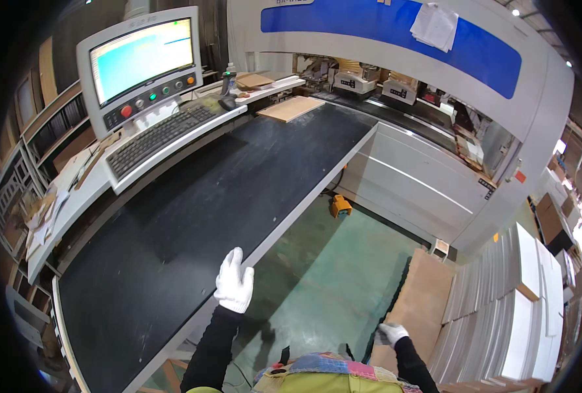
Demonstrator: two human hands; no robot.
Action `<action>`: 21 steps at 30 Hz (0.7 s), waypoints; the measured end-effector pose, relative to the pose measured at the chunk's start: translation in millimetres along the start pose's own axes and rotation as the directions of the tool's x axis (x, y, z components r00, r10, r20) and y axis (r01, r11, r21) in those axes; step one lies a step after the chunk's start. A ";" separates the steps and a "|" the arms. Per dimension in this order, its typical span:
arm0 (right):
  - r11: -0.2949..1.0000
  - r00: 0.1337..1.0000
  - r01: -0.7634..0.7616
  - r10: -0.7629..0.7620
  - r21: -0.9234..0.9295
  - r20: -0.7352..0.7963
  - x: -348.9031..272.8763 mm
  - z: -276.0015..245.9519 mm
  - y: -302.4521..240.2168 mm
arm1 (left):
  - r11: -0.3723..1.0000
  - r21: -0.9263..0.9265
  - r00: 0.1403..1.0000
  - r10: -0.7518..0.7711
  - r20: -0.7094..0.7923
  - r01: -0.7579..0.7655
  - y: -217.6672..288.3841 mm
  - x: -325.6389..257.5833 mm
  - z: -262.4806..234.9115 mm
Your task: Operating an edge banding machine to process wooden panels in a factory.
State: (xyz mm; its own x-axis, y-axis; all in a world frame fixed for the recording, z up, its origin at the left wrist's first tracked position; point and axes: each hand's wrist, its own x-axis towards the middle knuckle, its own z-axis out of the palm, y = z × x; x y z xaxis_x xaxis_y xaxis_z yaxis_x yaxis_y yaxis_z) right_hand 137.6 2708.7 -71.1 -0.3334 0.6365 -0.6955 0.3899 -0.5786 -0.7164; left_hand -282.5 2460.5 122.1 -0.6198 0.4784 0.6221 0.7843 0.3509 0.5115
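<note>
In the head view, I see the white-gloved left hand [234,283] empty, fingers loosely extended, thumb apart, at the edge of the black table [179,209]. The right hand [394,333] is at the brown sheet [425,281] beside stacked white panels [477,311]; I can't tell its opening or grip. A wooden board [292,109] lies at the table's far end.
</note>
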 end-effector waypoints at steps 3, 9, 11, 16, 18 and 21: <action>0.977 0.991 -0.039 0.065 0.208 -0.118 64.3 -55.3 -51.8 | 0.981 0.175 0.977 -0.111 0.180 0.079 13.1 62.4 63.6; 0.983 0.972 0.103 -0.067 0.150 -0.225 208.0 -115.8 -235.8 | 0.852 0.524 0.898 -0.248 0.365 0.022 45.9 147.0 173.7; 0.962 0.952 0.260 -0.240 0.089 -0.188 249.8 -92.0 -327.2 | 0.855 0.518 0.870 -0.250 0.425 -0.008 55.8 182.5 189.9; 0.838 0.839 0.535 -0.542 0.105 0.054 329.1 24.2 -534.0 | 0.752 0.650 0.691 -0.529 0.493 0.111 70.0 265.1 208.7; 0.795 0.771 0.595 -0.607 0.119 0.195 359.9 74.0 -599.9 | 0.724 0.683 0.576 -0.602 0.552 0.102 65.3 297.1 218.7; 0.750 0.658 0.589 -0.661 0.301 0.361 412.9 137.6 -672.6 | 0.676 0.732 0.462 -0.678 0.572 0.087 42.0 336.0 244.3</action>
State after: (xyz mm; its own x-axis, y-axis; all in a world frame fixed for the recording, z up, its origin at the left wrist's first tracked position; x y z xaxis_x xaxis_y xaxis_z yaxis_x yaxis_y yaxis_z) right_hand -380.4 3290.5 115.9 -0.7871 0.6168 -0.0042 -0.1618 -0.2130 -0.9636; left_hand -451.3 2832.6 207.8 -0.8031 0.4429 -0.3987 0.4956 0.8679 -0.0343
